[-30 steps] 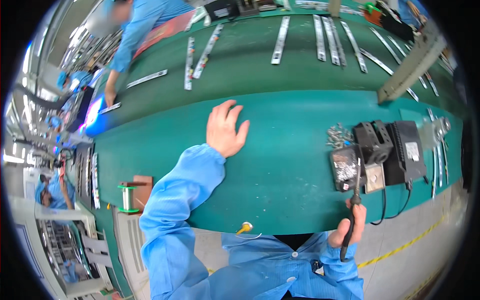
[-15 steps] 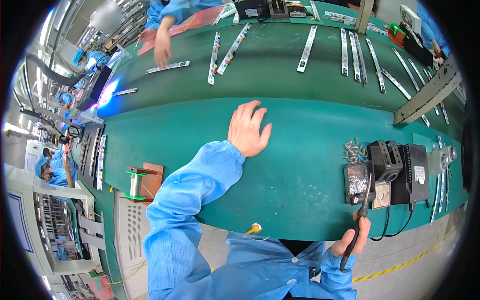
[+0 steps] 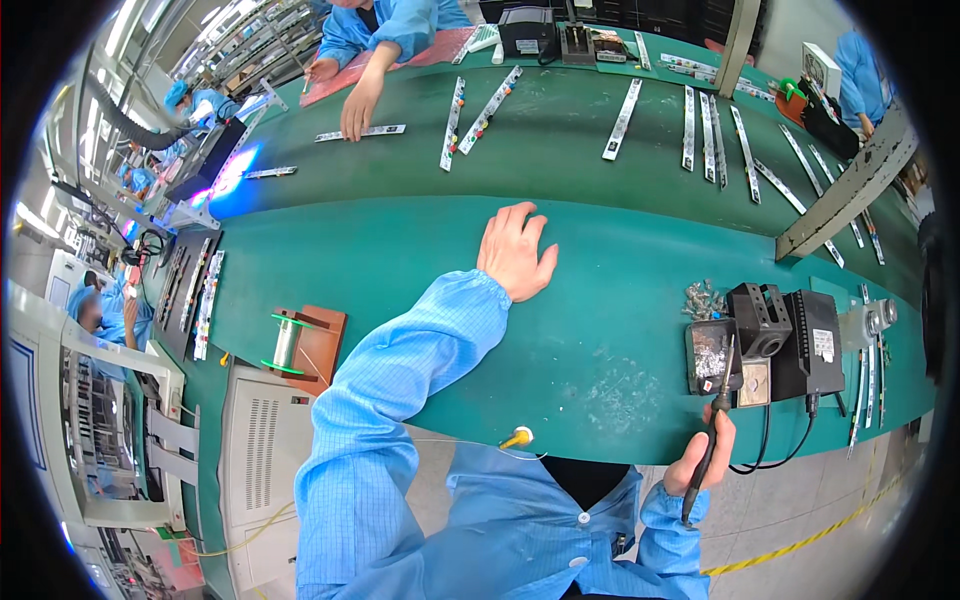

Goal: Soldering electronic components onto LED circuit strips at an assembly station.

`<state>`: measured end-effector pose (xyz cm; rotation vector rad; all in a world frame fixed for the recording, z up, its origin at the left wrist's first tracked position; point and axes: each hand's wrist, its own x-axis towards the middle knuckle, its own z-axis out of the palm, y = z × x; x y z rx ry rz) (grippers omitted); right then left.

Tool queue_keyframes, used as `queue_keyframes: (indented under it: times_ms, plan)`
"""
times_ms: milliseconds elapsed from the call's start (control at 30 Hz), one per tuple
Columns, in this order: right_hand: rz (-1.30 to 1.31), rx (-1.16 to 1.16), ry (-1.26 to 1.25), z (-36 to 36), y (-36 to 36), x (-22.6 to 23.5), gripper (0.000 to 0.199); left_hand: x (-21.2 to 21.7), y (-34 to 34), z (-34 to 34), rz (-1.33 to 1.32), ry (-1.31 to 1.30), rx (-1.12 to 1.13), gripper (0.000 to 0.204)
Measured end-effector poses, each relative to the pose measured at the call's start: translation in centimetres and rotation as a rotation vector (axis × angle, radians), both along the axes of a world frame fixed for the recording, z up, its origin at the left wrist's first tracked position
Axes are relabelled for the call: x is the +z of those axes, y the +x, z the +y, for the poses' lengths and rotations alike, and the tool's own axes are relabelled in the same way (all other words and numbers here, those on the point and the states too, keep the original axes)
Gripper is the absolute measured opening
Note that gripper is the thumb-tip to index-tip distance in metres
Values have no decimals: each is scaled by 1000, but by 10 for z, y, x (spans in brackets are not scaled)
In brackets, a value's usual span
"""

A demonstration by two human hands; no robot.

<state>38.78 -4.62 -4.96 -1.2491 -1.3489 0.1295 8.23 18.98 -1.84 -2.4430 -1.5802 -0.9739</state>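
The left hand [image 3: 516, 252] has slid farther out and lies flat, fingers spread, empty on the green bench mat [image 3: 400, 290], while the right hand [image 3: 703, 462] keeps its closed grip on the black pen-shaped soldering iron [image 3: 712, 430], tip by the black soldering station [image 3: 785, 340], so soldering looks paused.

An electronics assembly workshop is shown. Long green-matted workbenches [image 3: 420, 290] are set in rows, and narrow circuit strips [image 3: 622, 105] are laid out along them. A soldering station [image 3: 790, 340] and a solder wire spool [image 3: 285, 343] are placed at the near bench, and workers in blue coats [image 3: 400, 25] are seated opposite.
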Motion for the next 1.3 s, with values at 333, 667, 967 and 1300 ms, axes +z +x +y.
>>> queue_keyframes:
  times_ms: [333,667,967,1300]
  plan:
    - [-92,101,21,-1,4,9,44,3,0,-1,38,-2,43,43]
    - [-158,241,6,3,8,24,42,5,1,-2,43,-22,52,45]
    - [-105,117,-38,1,3,12,42,6,3,-2,3,9,18,45]
    - [-16,-72,-179,-1,-7,5,41,-3,-3,-4,-64,62,-17,42]
